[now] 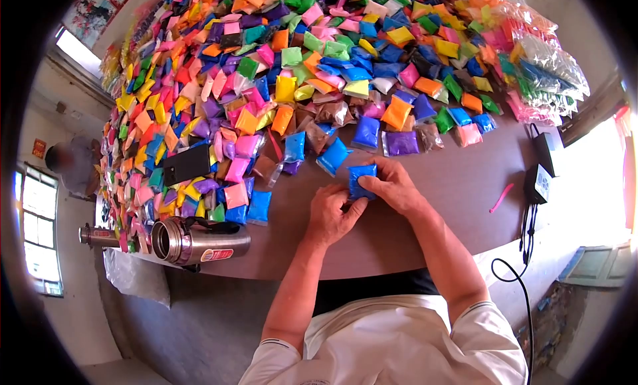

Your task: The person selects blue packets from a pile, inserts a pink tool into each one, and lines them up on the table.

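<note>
Blue packet [361, 177] is held on the table [452, 185], pinched from both sides. Right hand [393, 185] is clamped on its right edge, left hand [330, 214] on its lower-left corner. Long axis runs away from the body.

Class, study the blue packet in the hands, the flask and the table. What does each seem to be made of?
Packet: thin clear plastic film, glossy and creased, over a blue filling, perhaps powder or clay. Flask: silvery metal, probably stainless steel, with a brushed sheen. Table: smooth matt brown top, possibly laminate or painted wood; no grain shows.
</note>
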A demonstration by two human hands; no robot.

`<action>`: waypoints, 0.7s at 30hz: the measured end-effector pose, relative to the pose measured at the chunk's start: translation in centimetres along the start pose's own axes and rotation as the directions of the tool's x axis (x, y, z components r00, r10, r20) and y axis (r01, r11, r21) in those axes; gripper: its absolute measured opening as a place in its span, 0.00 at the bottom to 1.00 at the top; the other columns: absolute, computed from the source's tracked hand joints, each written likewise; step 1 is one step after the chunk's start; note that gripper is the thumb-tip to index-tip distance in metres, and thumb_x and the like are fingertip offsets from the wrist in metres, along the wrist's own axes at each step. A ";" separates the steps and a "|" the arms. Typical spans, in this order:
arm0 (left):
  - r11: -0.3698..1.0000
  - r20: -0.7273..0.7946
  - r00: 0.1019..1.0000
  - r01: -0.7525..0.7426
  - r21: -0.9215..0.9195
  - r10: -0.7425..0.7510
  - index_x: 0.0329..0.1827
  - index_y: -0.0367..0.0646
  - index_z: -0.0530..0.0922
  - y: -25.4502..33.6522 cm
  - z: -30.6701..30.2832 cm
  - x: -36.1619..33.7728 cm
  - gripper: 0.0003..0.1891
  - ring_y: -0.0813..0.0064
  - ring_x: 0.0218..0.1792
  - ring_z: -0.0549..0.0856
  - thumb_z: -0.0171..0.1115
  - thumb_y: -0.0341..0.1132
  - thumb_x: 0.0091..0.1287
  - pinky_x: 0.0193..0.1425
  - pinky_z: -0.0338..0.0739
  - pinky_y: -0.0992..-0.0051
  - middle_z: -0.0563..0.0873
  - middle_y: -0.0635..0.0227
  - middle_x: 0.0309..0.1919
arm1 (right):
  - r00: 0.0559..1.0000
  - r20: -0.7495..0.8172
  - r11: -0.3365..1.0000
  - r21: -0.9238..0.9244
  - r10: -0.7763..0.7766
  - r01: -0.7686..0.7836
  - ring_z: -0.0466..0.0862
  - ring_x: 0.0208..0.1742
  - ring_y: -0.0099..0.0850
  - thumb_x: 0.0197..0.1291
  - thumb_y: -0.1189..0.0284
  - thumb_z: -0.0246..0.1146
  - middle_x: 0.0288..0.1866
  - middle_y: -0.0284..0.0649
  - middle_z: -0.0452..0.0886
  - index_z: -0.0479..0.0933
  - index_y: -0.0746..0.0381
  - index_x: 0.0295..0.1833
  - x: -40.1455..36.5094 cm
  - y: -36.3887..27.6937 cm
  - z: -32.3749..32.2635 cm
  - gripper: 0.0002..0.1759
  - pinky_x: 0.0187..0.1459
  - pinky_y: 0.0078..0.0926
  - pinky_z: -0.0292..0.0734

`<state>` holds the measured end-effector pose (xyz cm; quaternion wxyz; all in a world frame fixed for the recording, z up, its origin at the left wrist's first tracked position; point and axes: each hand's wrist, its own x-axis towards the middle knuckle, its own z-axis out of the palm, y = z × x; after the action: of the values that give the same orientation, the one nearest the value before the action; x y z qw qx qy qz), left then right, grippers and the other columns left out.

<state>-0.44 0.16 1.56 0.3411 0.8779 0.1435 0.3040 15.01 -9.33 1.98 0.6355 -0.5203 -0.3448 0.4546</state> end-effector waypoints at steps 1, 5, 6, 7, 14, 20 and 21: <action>1.000 0.014 1.000 0.014 -0.028 -0.013 0.31 0.41 0.83 0.1 -0.1 0.1 0.13 0.56 0.29 0.83 0.68 0.43 0.63 0.34 0.75 0.60 0.84 0.61 0.26 | 1.000 -0.006 1.000 -0.008 0.025 -0.025 0.77 0.37 0.16 0.62 0.72 0.65 0.38 0.29 0.80 0.78 0.65 0.49 0.0 0.0 -0.1 0.12 0.39 0.16 0.73; 0.997 0.013 1.000 0.028 -0.078 -0.027 0.30 0.40 0.82 0.5 -0.2 0.3 0.14 0.55 0.28 0.83 0.68 0.43 0.63 0.33 0.75 0.60 0.84 0.60 0.27 | 1.000 -0.002 1.000 0.007 0.021 -0.021 0.76 0.37 0.16 0.61 0.73 0.65 0.36 0.28 0.79 0.78 0.64 0.47 0.0 0.3 -0.5 0.11 0.40 0.16 0.73; 0.997 0.007 1.000 0.030 -0.069 -0.030 0.30 0.40 0.82 0.5 -0.2 0.3 0.14 0.55 0.28 0.83 0.68 0.43 0.63 0.33 0.75 0.60 0.84 0.60 0.27 | 0.999 0.032 0.999 0.031 -0.020 0.019 0.76 0.37 0.16 0.61 0.71 0.67 0.36 0.27 0.79 0.78 0.64 0.46 0.0 0.1 -0.5 0.11 0.40 0.15 0.73; 0.997 0.014 1.000 0.026 -0.071 -0.025 0.30 0.40 0.82 0.4 -0.3 0.3 0.14 0.55 0.28 0.83 0.68 0.43 0.64 0.32 0.75 0.60 0.84 0.59 0.27 | 0.996 0.062 0.997 0.056 -0.061 0.058 0.76 0.36 0.16 0.61 0.70 0.69 0.35 0.27 0.78 0.78 0.64 0.45 0.0 0.0 -0.5 0.11 0.39 0.15 0.72; 0.998 -0.031 0.999 0.007 -0.058 -0.009 0.28 0.38 0.79 0.4 -0.1 0.3 0.15 0.52 0.29 0.82 0.66 0.42 0.66 0.32 0.74 0.58 0.82 0.58 0.26 | 0.998 0.051 0.997 0.072 -0.027 0.023 0.77 0.37 0.16 0.63 0.65 0.71 0.37 0.27 0.80 0.79 0.64 0.46 0.1 -0.2 0.1 0.14 0.40 0.16 0.74; 0.999 -0.021 0.999 -0.042 -0.009 0.042 0.28 0.38 0.79 0.2 0.2 0.3 0.15 0.51 0.32 0.82 0.65 0.42 0.66 0.34 0.73 0.57 0.82 0.57 0.27 | 0.995 0.036 0.996 0.012 -0.090 0.090 0.77 0.38 0.16 0.64 0.66 0.69 0.37 0.27 0.81 0.80 0.64 0.47 0.5 0.9 -0.8 0.13 0.39 0.17 0.75; 0.999 -0.019 0.999 -0.051 -0.009 0.050 0.28 0.38 0.79 0.3 0.3 0.2 0.15 0.51 0.32 0.82 0.65 0.42 0.66 0.34 0.73 0.57 0.82 0.57 0.27 | 0.995 0.025 0.995 0.013 -0.098 0.098 0.77 0.38 0.16 0.65 0.66 0.69 0.37 0.28 0.81 0.81 0.64 0.48 0.5 1.0 -0.8 0.13 0.39 0.17 0.74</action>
<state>-0.08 -0.08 1.68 0.3363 0.8766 0.1231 0.3216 15.71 -9.11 0.84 0.6557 -0.4932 -0.3752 0.4313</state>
